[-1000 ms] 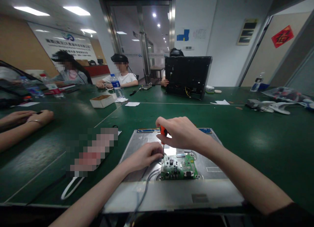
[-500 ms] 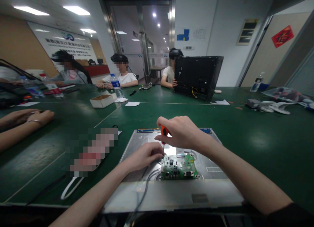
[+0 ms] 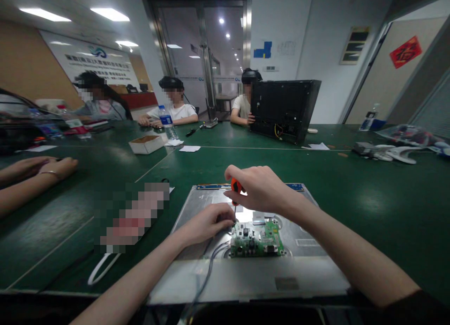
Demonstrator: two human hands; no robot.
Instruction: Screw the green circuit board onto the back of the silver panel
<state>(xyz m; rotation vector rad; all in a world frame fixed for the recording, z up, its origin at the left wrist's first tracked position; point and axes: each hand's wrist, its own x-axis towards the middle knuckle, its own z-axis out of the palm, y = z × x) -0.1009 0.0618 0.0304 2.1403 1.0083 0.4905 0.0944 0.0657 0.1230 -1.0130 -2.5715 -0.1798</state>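
Note:
An orange-and-black screwdriver (image 3: 236,185) is held nearly upright in my right hand (image 3: 262,187), fingers closed around its handle. Its thin shaft points down to the upper left corner of a green circuit board (image 3: 258,240). Beside that tip my left hand (image 3: 214,222) has its fingers curled together at the board's corner; whatever they pinch is hidden. The board lies on a silvery metal panel (image 3: 246,280) flat in front of me. Dark cables (image 3: 211,264) run from the board's left side toward the panel's near edge.
Left of the panel lies a pixelated item with a white strap (image 3: 101,269). Another person's hands (image 3: 58,168) rest at the left. Further off are a white box (image 3: 147,144), a water bottle (image 3: 167,121) and a large black panel (image 3: 284,109) held by a person.
Both hands stay in nearly the same place. The screwdriver handle appears slightly turned in my right hand, and its tip remains at the board's corner.

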